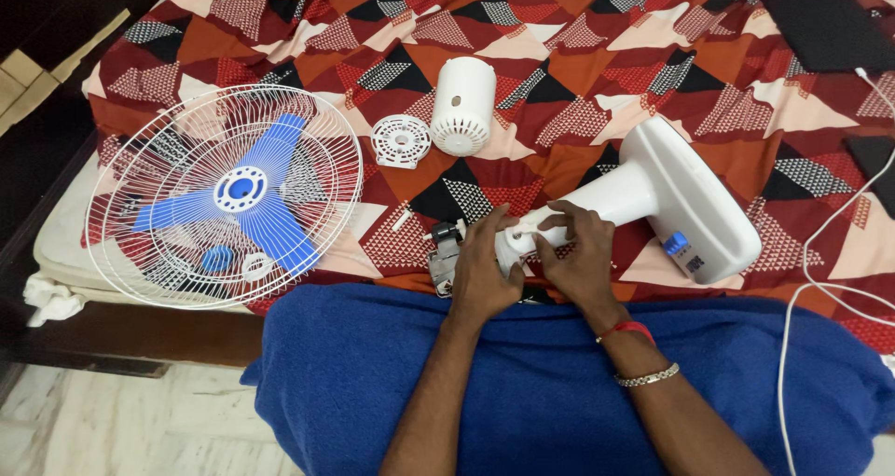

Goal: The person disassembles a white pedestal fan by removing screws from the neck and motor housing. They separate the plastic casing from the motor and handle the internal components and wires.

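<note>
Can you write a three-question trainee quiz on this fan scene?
1. True or false: the fan blade is blue.
2. Which lies nearer the fan guard? A) the white motor cover B) the dark pad
3. What do the left hand and right hand touch?

Key: 1 true. 2 A. 3 The neck of the white fan stand, lying on the patterned bedsheet.

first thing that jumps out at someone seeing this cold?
Probably the white wire fan cage with its blue blade, lying flat at the left on the red, black and cream patterned bedspread. Next, at centre, the left hand and right hand both grip the neck of a white fan stand. A white motor cover lies behind them.
</note>
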